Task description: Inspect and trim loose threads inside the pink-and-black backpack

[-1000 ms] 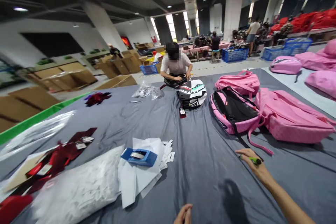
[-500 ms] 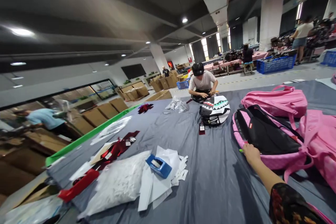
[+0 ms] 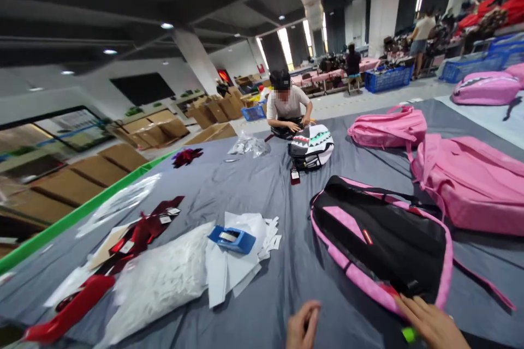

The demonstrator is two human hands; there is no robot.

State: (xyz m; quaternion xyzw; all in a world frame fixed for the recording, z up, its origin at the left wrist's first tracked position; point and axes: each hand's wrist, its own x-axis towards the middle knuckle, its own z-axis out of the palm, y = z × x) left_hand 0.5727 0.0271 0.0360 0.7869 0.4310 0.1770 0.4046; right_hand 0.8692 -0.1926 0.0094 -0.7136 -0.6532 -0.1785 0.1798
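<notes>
A pink backpack with a black back panel [image 3: 380, 242] lies flat on the grey cloth [image 3: 303, 196] just ahead of me. My right hand [image 3: 429, 324] touches its near pink edge with fingers forward and keeps a small green pen [image 3: 408, 334] tucked under the palm. At the bottom edge, my left hand [image 3: 303, 327] hovers over the cloth left of the backpack. Its fingers are drawn together and I see nothing in them.
Left of me lie white paper sheets with a blue tool [image 3: 231, 240], a white plastic bag [image 3: 159, 281] and red pieces [image 3: 135, 234]. More pink backpacks [image 3: 470, 182] lie at right. A person across the cloth handles a shark-mouth backpack [image 3: 311, 145]. Cardboard boxes stand beyond the green edge.
The pink-and-black backpack has slid towards me and lies flat. My right hand has come back to its near edge, and my left hand has come back into view.
</notes>
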